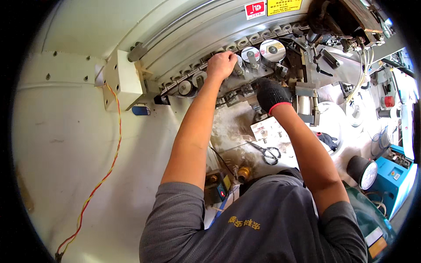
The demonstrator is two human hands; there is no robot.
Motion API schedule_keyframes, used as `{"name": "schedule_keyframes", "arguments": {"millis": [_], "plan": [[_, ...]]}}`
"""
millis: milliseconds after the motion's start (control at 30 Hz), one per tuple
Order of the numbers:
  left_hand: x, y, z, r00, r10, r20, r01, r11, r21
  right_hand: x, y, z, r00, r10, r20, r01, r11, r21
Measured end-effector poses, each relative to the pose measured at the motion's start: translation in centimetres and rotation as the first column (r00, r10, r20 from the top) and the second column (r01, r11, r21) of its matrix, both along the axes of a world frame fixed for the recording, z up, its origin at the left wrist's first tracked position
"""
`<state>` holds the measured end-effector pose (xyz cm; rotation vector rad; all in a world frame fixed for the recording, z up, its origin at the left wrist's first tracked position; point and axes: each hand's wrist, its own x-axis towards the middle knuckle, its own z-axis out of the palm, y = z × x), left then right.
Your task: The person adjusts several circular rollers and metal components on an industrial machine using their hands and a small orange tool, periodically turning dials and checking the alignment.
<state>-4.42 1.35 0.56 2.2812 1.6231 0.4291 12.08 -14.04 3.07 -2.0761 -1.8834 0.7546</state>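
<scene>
My bare left hand [220, 65] reaches up to the row of round metal rollers on the machine. Its fingers are curled together beside a roller, and whatever they hold, if anything, is hidden behind the hand. Just right of it are a shiny disc with a grey lever [252, 54] and a larger round disc [272, 50]. Lower and to the right, my right hand [271, 94] wears a black knit glove with a red cuff. It is among the metal parts below the discs, and its fingers cannot be made out against the dark mechanism.
Black-handled scissors [270, 155] lie on the stained surface below, near a metal block [267, 130]. A red and yellow twisted wire [115, 162] hangs at left. A dark glove [328, 140] lies at right, with a blue machine [391, 177] beyond. A metal bar [175, 26] runs above.
</scene>
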Motion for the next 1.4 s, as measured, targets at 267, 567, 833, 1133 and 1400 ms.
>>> {"name": "schedule_keyframes", "arguments": {"millis": [267,567,833,1133,1400], "plan": [[0.9,0.4,-0.1,0.998,-0.031,0.047,0.029,0.998,0.047,-0.5,0.7,-5.4,0.998,-0.058,0.006,0.054,0.958,0.281],[0.7,-0.3,0.1,0.997,0.003,0.079,0.001,0.999,-0.047,1.1,4.3,-2.4,0.926,0.284,0.248,-0.279,0.959,-0.055],[2.2,0.6,0.0,0.989,-0.078,0.129,0.073,0.996,0.045,3.2,3.5,-6.3,0.83,0.453,0.325,-0.499,0.863,0.072],[3.6,-0.7,3.4,0.945,-0.005,-0.328,-0.034,0.993,-0.114,6.2,-15.0,4.2,0.901,0.141,-0.409,-0.108,0.989,0.104],[4.2,3.0,2.9,0.867,-0.25,-0.431,0.023,0.884,-0.467,8.5,-27.7,-4.2,0.765,-0.248,-0.594,0.024,0.933,-0.359]]}}
